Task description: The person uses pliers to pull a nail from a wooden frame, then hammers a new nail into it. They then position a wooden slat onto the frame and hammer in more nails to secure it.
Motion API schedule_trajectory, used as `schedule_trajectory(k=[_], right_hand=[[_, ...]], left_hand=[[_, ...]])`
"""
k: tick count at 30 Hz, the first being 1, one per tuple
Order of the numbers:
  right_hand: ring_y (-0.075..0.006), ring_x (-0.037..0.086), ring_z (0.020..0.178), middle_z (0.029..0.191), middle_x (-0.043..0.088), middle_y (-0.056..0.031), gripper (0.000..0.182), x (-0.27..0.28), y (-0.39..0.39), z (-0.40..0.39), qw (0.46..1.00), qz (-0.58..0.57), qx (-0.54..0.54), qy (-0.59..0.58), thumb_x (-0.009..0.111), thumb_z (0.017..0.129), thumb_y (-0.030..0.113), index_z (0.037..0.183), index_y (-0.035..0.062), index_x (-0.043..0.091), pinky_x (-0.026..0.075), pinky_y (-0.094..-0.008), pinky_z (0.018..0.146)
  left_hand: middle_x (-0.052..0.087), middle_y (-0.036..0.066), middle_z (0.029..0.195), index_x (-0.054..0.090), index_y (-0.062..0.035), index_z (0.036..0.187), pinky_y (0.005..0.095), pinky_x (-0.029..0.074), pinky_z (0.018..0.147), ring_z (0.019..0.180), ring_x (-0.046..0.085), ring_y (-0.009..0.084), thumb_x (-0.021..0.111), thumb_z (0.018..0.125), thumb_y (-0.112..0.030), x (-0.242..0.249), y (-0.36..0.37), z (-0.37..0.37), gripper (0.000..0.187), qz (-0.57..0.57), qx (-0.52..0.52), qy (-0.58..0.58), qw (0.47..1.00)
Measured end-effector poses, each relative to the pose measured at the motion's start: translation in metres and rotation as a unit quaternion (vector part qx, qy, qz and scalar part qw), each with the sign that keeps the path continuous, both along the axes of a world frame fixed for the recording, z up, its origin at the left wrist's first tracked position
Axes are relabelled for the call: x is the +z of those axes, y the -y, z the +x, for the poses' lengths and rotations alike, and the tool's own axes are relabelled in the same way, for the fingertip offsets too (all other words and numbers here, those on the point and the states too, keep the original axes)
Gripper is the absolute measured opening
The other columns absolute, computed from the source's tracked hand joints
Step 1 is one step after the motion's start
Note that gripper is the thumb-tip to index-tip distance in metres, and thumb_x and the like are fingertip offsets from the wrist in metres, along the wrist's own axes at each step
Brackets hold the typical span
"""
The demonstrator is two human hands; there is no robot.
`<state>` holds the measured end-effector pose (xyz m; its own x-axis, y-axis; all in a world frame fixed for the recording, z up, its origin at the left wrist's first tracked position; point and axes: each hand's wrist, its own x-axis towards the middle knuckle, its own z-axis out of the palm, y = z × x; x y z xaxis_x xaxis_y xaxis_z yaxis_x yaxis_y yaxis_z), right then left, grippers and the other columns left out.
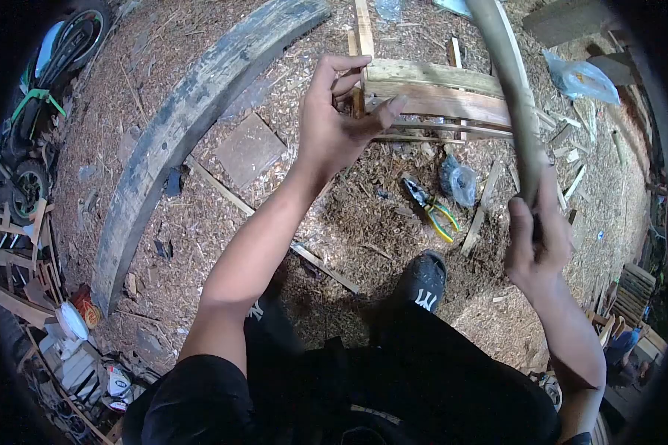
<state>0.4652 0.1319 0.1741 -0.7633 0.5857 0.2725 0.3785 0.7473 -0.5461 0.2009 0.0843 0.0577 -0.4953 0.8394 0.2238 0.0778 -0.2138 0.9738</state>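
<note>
My left hand (335,119) is at the left end of a slatted wooden frame (438,96), with its fingers at the end post and its thumb along the near side. The frame is made of several pale and reddish slats. In my right hand (539,237) is a long, round wooden stick (518,111), slightly blurred. It rises past the frame's right end and out of the top of the view, hiding part of that end. Pliers (432,209) with yellow-green handles lie open on the ground below the frame, beside a clear plastic bag (459,180).
A large curved timber (171,141) lies along the left. Flat on the shavings is a brown square board (250,150). Another plastic bag (580,76) lies at upper right. Thin wood strips (323,267) are scattered about. A small bike (33,170) stands far left.
</note>
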Motion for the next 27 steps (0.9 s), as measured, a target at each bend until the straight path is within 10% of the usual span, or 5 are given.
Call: schedule_trajectory(k=[7,16,20,25,27], right_hand=[[-0.0169,0.062,0.073,0.124,0.066,-0.0247,0.054,-0.003,-0.006,0.0,0.999,-0.021,0.01,0.033,0.053,0.096,-0.004,0.149,0.0014,0.046,0.049,-0.0303,0.069],[-0.0299,0.073,0.101,0.135,0.06,-0.0271,0.056,0.0,-0.004,-0.003,0.999,0.041,0.009,-0.02,0.056,0.092,-0.009,0.147,-0.0036,0.045,0.055,-0.0347,0.086],[-0.0313,0.071,0.107,0.139,0.056,-0.028,0.051,0.017,-0.003,-0.01,0.98,-0.053,-0.005,0.193,0.054,0.094,-0.007,0.144,-0.0052,0.048,0.054,-0.0345,0.089],[-0.0337,0.072,0.099,0.123,0.066,-0.028,0.051,0.007,-0.007,-0.002,0.997,0.072,-0.041,0.002,0.055,0.094,-0.005,0.145,-0.002,0.048,0.055,-0.0347,0.083],[-0.033,0.071,0.097,0.115,0.07,-0.0248,0.052,0.019,-0.003,-0.014,0.986,-0.033,0.014,0.166,0.055,0.093,-0.007,0.144,-0.0023,0.05,0.053,-0.0355,0.082]], left_hand=[[0.071,0.02,0.11,0.042,-0.0046,0.124,0.0291,0.06,0.077,0.102,0.071,0.0237,0.081,0.085,-0.006,-0.006,-0.003,-0.001,0.055,0.042,-0.003,-0.003,0.999],[0.066,0.031,0.12,0.023,-0.0072,0.131,0.0379,0.057,0.093,0.108,0.069,0.03,0.083,0.084,-0.02,-0.013,-0.004,-0.003,0.077,0.012,0.012,-0.016,1.0],[0.066,0.032,0.119,0.021,-0.0072,0.131,0.0424,0.054,0.099,0.113,0.067,0.032,0.084,0.083,-0.027,-0.008,-0.003,-0.005,0.081,0.025,-0.023,0.112,0.993],[0.068,0.03,0.115,0.02,-0.0075,0.129,0.036,0.057,0.093,0.106,0.07,0.0294,0.082,0.085,-0.023,-0.014,-0.004,-0.007,0.078,-0.028,0.016,-0.071,0.997],[0.07,0.024,0.115,0.017,-0.0117,0.129,0.0319,0.06,0.084,0.104,0.069,0.024,0.071,0.093,-0.007,-0.013,-0.003,-0.005,0.064,0.008,-0.015,-0.043,0.999]])
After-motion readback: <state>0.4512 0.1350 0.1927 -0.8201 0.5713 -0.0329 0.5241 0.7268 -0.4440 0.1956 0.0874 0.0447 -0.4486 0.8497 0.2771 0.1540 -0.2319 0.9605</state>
